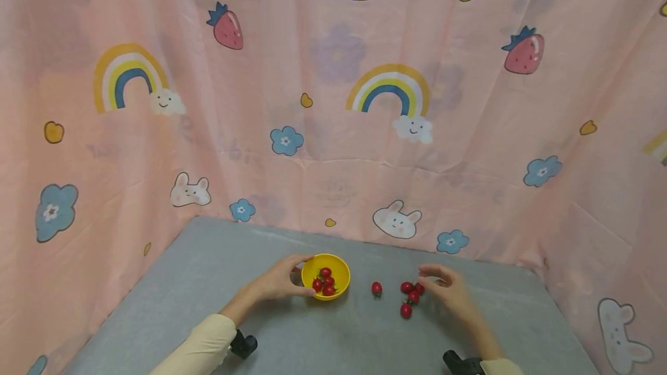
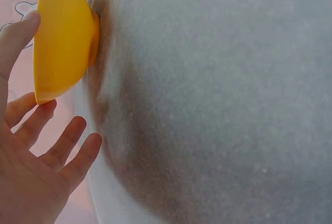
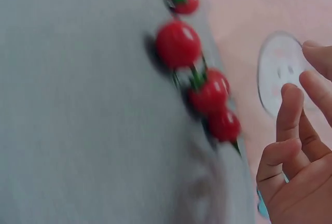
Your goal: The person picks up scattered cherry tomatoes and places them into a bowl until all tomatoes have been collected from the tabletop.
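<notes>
On the grey table, the left hand cups the light, stiff yellow bowl, while the right hand hovers loose-fingered, empty, beside small, smooth, squashable tomatoes, probably best pinched gently around the middle.

Smooth plastic-looking bowl, glossy tomatoes (blurred up close), matt grey table, printed cloth.

A pink curtain is hanging behind the grey table; rainbows, strawberries, bunnies and flowers are dotting it.
</notes>
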`<state>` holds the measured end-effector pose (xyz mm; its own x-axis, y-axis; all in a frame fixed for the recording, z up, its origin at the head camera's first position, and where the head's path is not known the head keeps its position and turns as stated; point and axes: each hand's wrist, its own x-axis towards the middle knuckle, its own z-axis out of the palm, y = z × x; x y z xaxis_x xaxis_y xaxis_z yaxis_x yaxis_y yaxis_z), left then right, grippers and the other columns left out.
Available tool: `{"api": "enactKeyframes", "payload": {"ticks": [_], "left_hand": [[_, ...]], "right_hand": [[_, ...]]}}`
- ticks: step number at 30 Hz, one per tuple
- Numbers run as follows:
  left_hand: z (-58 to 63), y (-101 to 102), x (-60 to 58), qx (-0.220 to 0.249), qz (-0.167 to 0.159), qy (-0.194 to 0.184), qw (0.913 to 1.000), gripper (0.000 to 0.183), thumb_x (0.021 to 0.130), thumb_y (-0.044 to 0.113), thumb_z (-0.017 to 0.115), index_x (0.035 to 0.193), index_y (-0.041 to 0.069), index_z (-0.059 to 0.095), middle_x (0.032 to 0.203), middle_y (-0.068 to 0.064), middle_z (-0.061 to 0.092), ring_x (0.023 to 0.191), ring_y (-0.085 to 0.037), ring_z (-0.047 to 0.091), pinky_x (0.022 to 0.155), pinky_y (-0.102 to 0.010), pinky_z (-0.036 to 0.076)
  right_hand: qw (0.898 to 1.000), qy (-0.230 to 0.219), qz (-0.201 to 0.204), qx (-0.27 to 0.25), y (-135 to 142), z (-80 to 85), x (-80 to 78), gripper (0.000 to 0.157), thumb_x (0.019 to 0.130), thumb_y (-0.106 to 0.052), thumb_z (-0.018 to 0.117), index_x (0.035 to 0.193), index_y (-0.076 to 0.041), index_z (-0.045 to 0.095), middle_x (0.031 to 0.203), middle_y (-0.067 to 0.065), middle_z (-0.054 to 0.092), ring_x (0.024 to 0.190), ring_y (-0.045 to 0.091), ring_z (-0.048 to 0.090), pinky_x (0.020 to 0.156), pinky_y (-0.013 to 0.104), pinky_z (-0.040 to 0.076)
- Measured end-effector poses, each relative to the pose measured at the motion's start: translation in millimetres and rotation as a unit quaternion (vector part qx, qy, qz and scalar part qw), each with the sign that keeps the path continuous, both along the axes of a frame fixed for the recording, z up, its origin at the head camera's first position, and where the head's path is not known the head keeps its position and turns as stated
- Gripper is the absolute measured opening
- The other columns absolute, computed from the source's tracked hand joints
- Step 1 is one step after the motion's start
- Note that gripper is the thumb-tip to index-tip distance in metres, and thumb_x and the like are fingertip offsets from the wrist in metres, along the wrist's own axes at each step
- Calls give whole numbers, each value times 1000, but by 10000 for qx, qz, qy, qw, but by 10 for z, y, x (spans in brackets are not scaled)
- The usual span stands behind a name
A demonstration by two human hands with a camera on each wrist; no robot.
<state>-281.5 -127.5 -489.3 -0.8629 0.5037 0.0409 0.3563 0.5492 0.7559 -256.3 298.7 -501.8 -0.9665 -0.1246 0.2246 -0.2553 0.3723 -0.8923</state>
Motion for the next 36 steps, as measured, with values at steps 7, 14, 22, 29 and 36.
{"api": "enactKeyframes", "payload": {"ticks": [7, 14, 22, 29, 36], "left_hand": [[-12, -10, -13, 13, -15, -39, 10000, 80, 86, 33, 84, 151, 5, 46, 148, -16, 48, 118, -33, 56, 96, -49, 52], [-1, -19, -7, -49, 35, -30, 10000, 80, 86, 35, 84, 151, 8, 46, 148, -14, 48, 118, -32, 56, 97, -49, 51], [-6, -14, -5, -79, 14, -23, 10000, 81, 85, 35, 84, 151, 8, 46, 147, -14, 48, 118, -32, 55, 96, -49, 51], [-7, -7, -9, -80, 36, -30, 10000, 80, 85, 33, 84, 151, 8, 46, 147, -15, 48, 117, -32, 55, 97, -50, 51], [0, -1, -5, -102, 36, -21, 9999, 80, 85, 35, 84, 151, 8, 46, 147, -14, 48, 117, -32, 55, 97, -50, 51]], "right_hand": [[9976, -148, -283, 614, 286, 7, 29, 42, 97, -17, 72, 131, 6, 61, 125, 23, 63, 112, 27, 61, 86, 25, 52], [9946, -381, -89, 963, 293, -18, -13, 55, 90, -18, 80, 136, 4, 58, 132, 25, 59, 119, 41, 57, 81, 31, 54], [9924, -315, 122, 1185, 226, -23, -68, 54, 87, -14, 82, 133, 4, 60, 128, 26, 62, 110, 38, 62, 74, 36, 54], [9903, -252, 408, 1307, 167, -22, -114, 50, 86, -11, 82, 127, 7, 62, 122, 25, 65, 113, 43, 60, 93, 64, 47], [9846, -61, 648, 1621, 156, -81, -198, 33, 85, -9, 82, 114, 5, 70, 111, 15, 70, 104, 36, 64, 93, 61, 49]]}}
